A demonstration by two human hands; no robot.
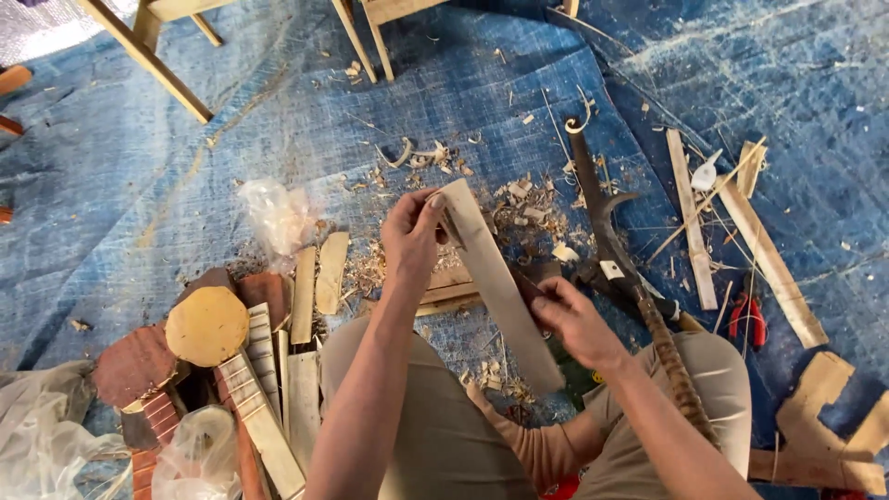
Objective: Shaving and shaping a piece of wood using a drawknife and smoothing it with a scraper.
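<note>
Left hand point(412, 231) grip pinching top end of long flat pale wooden slat point(495, 282), tilted over lap. Right hand point(576, 322) grip pressed on slat's right edge, lower down. Blue tarpaulin floor point(185, 167) littered with wood shavings point(528, 208).

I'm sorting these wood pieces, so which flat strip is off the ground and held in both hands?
The long pale strip slanting across the lap, left hand at its top, right hand at its edge; the other strips lie on the blue tarp.

Tool under right hand point(576, 319), hidden.
</note>
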